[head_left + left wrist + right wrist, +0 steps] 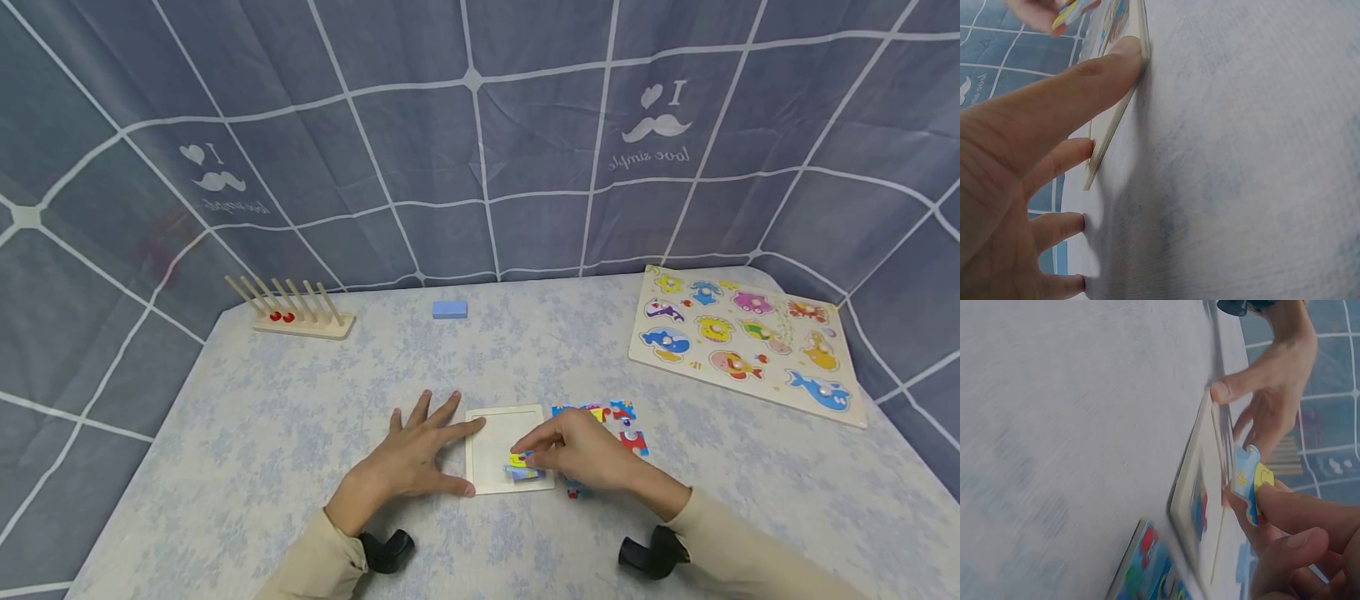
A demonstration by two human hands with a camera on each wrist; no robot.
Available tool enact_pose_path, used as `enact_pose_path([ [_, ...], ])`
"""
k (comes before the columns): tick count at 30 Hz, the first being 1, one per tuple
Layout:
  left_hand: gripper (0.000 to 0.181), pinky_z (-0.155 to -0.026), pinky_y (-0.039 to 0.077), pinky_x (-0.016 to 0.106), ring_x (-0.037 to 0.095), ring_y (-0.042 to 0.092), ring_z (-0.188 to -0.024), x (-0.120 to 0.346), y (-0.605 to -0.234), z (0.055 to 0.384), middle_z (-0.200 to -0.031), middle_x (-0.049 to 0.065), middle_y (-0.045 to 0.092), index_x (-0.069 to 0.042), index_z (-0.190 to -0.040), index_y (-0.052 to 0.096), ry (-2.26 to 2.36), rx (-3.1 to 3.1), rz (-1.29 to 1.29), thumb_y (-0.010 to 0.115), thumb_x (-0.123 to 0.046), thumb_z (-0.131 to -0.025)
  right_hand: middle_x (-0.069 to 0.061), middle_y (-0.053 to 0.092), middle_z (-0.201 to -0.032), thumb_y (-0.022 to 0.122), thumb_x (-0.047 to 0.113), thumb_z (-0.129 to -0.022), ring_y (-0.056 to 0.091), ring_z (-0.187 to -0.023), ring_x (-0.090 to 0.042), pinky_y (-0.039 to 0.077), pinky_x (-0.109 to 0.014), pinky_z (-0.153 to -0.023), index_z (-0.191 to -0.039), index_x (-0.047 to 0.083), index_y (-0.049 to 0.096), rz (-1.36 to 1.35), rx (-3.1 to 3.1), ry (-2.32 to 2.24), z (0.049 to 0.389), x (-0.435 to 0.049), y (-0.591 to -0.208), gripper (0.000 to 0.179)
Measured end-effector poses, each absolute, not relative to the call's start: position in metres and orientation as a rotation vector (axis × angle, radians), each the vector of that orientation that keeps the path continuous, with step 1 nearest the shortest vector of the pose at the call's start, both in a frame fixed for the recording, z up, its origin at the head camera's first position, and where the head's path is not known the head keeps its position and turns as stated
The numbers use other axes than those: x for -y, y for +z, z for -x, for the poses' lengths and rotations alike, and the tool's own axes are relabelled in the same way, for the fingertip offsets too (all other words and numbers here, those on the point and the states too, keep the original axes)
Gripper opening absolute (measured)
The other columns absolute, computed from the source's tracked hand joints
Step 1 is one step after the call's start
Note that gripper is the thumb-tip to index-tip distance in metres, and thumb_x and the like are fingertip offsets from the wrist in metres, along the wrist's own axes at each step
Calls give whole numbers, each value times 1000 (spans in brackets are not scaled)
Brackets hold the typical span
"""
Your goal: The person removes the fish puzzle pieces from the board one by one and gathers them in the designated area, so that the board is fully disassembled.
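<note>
A shallow, pale wooden puzzle tray point(489, 458) lies in front of the person. The left hand point(412, 457) rests with spread fingers at the tray's left side; its thumb point(1125, 53) presses the near corner and its index fingertip touches the rim. Over the tray's right part, the right hand point(588, 450) pinches a light blue and yellow jigsaw piece point(1246, 475) between thumb and fingers. In the right wrist view, a blue and red piece point(1199, 506) shows inside the tray, below the held one. More colourful jigsaw pieces point(633, 442) lie right of the tray, partly hidden by the right hand.
A wooden peg rack point(303, 325) with two red beads stands at the back left. Near the back edge lies a blue block point(450, 310). A large knobbed sea-animal puzzle board point(750, 342) lies at the right. Grid-patterned curtains point(480, 150) surround the table.
</note>
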State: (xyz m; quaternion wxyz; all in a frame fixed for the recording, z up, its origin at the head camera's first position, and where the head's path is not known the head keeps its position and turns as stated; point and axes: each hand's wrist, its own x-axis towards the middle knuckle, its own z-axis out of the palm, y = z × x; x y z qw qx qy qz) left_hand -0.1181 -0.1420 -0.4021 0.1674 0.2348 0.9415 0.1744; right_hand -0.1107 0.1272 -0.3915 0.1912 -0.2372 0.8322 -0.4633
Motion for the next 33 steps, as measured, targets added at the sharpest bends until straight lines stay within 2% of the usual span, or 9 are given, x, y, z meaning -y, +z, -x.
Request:
enact_pose_path([
  [2, 85, -102, 8, 79, 50, 6, -145, 142, -402, 118, -162, 13, 20, -32, -146, 50, 499, -2682, -670, 82, -56, -70, 2, 73, -81, 68, 3, -88, 34, -40, -5, 28, -19, -41, -102, 14, 79, 625, -2306, -1313, 110, -134, -392, 21],
  [6, 85, -102, 8, 79, 50, 6, -145, 143, -403, 118, -162, 13, 20, -32, -145, 51, 502, -2687, -672, 83, -55, -70, -2, 71, -73, 69, 4, -87, 30, -41, -5, 24, -18, -41, -101, 16, 80, 570, -2301, -1299, 107, -147, -395, 22],
  [10, 85, -102, 7, 79, 50, 6, -146, 143, -404, 118, -162, 13, 21, -32, -145, 51, 514, -2688, -670, 83, -54, -70, -1, 75, -88, 70, 4, -86, 29, -50, -5, 23, -19, -46, -100, 16, 80, 561, -2346, -1281, 105, -162, -397, 22],
  [13, 85, -102, 7, 79, 50, 6, -145, 143, -404, 117, -162, 13, 21, -32, -145, 51, 522, -2688, -672, 83, -54, -70, 0, 74, -100, 72, 5, -86, 32, -55, -5, 24, -21, -48, -101, 14, 80, 543, -2354, -1295, 103, -174, -398, 20],
  [16, 85, -102, 7, 79, 50, 6, -145, 143, -404, 117, -162, 13, 21, -32, -145, 51, 526, -2687, -670, 84, -54, -70, -1, 74, -99, 72, 6, -85, 38, -59, -5, 28, -20, -50, -101, 13, 80, 493, -2359, -1301, 100, -186, -399, 19],
  [20, 86, -102, 7, 79, 49, 5, -146, 142, -404, 117, -162, 12, 20, -32, -146, 50, 520, -2686, -664, 83, -55, -70, -1, 74, -101, 73, 8, -85, 51, -74, -7, 35, -20, -56, -99, 15, 80, 411, -2394, -1267, 96, -202, -400, 18],
  [23, 86, -102, 7, 79, 49, 5, -146, 143, -404, 117, -162, 12, 20, -32, -146, 50, 517, -2687, -666, 83, -55, -70, -1, 74, -103, 73, 10, -85, 54, -82, -5, 38, -20, -59, -98, 16, 81, 376, -2413, -1244, 94, -210, -401, 16],
  [26, 86, -102, 7, 79, 50, 6, -145, 142, -404, 117, -162, 13, 21, -32, -145, 51, 521, -2690, -672, 83, -55, -70, -2, 74, -102, 73, 10, -85, 47, -69, -2, 35, -19, -54, -97, 16, 81, 350, -2405, -1245, 92, -214, -401, 16],
  [33, 86, -102, 7, 79, 50, 6, -145, 142, -405, 117, -162, 13, 21, -32, -145, 51, 525, -2689, -672, 83, -55, -69, -1, 74, -94, 73, 10, -83, 38, -59, -4, 31, -19, -51, -97, 14, 80, 331, -2400, -1239, 90, -216, -403, 16],
])
